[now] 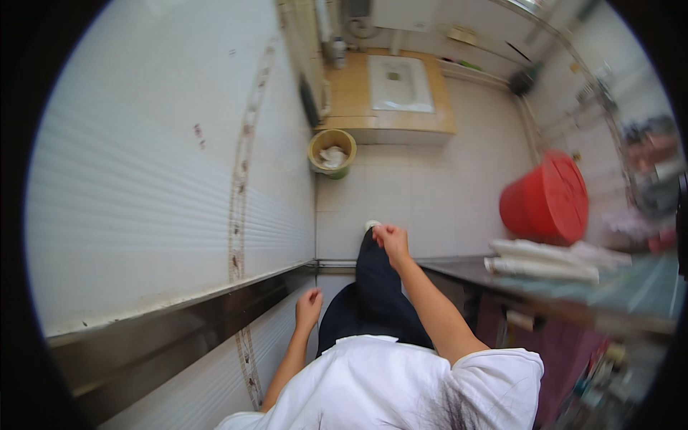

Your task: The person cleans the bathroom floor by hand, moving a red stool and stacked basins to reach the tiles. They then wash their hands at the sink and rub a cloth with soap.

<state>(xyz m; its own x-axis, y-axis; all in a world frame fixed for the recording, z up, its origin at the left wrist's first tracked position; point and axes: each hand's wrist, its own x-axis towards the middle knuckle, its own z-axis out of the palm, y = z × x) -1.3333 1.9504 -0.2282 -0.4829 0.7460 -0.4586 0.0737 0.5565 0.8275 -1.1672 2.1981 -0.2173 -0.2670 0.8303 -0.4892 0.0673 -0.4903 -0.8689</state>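
My right hand (392, 243) hangs in front of my dark trousers (371, 285), over the leg that is stepped forward. Its fingers are curled in, and nothing shows in them. At my left side, close to the white tiled wall (285, 204) and the door frame, my left hand (309, 308) is loosely closed, also with no object visible. Neither hand touches anything around it. Ahead on the tiled floor stands a yellow-green waste bin (317, 141) with crumpled white paper (333, 156) inside. Beyond it, a white squat toilet (400, 88) is set in a raised tan-tiled step (346, 110).
A red lidded plastic bucket (529, 201) stands on the right. Nearer, folded white cloth or paper (543, 263) rests on a counter (639, 285), blurred. A threshold (338, 263) crosses the floor at my legs. A white bottle (339, 52) stands beside the toilet.
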